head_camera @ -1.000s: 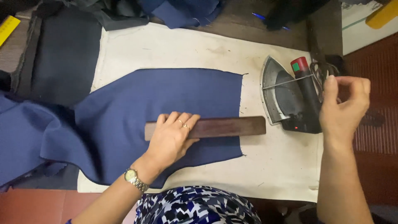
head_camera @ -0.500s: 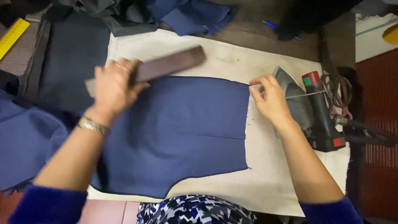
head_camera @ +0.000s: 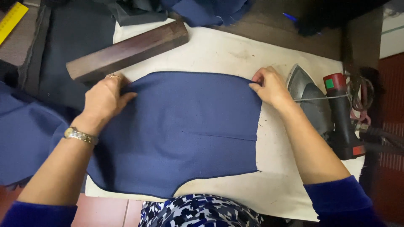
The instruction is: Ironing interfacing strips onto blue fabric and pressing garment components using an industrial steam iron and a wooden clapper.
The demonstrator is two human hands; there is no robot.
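- Since half a second ago the dark wooden block [head_camera: 126, 50] has left the left hand [head_camera: 105, 98] and lies on its own beyond the top left corner of the blue cloth piece [head_camera: 185, 134], slanting across the edge of the cream pressing pad [head_camera: 219, 50].
- Left hand now rests at the cloth piece's upper left edge, fingers loosely curled and pressing the fabric down; whether any fabric is pinched I cannot tell.
- Right hand [head_camera: 271, 86] has shifted little: it sits at the cloth piece's upper right corner, fingertips drawn together on the hem, apparently nipping the edge.
- Blue cloth piece lies flat on the pad, with a straight seam line running across its lower right half.
- Just right of the cloth piece, beyond the right hand, the iron [head_camera: 320, 111] lies tipped on its side, soleplate showing.
- Far beyond the cloth's upper left, a yellow ruler [head_camera: 11, 20] lies at the frame's corner.
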